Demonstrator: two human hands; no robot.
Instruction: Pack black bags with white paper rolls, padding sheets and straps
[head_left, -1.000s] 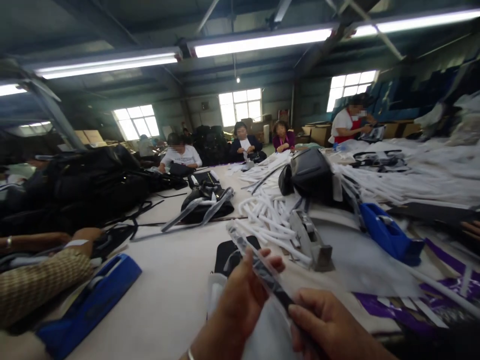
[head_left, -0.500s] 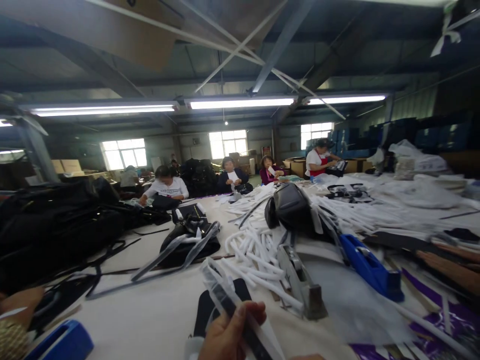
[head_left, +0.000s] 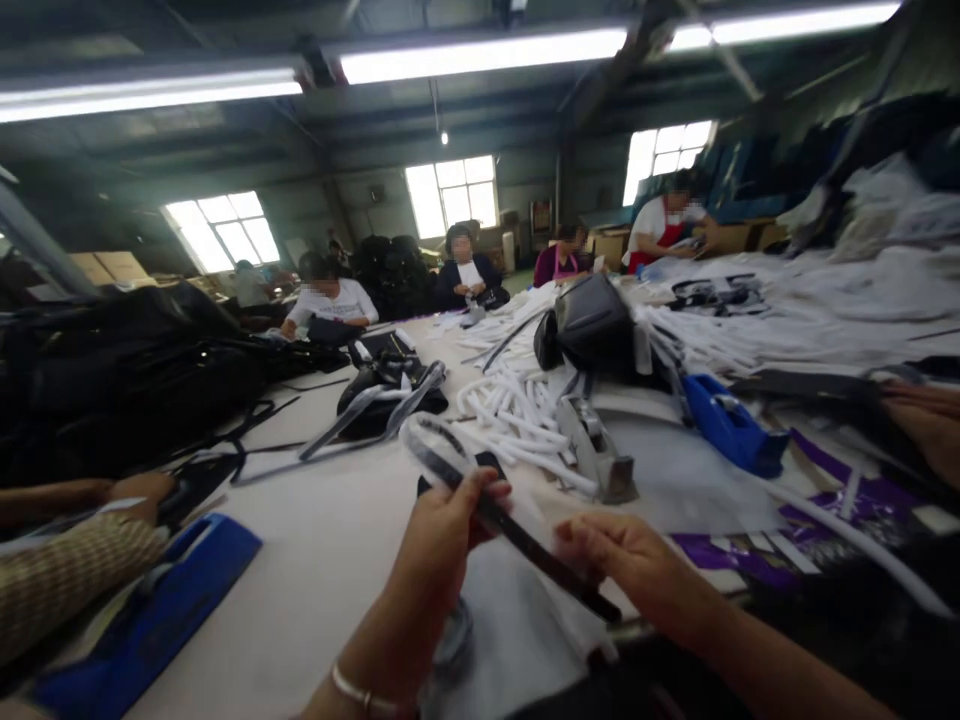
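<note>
A black strap, its looped far end wrapped in clear plastic, runs slantwise across the middle of the head view. My left hand is closed round it, with a bracelet on the wrist. Right beside the strap's nearer part, my right hand has its fingers pinched together; blur hides what is in them. Under the left hand lies a sheet of clear plastic on the white table. Behind the loop sits a black bag with plastic-wrapped handles.
A blue tape dispenser stands at left, another blue tape dispenser at right, with a grey tape dispenser between. White tubes are heaped beyond. Co-workers' arms reach in from left and right; others sit opposite.
The camera view has tilted down. My right hand, barely showing at the bottom edge before, is now beside the strap. My left hand still holds it.
</note>
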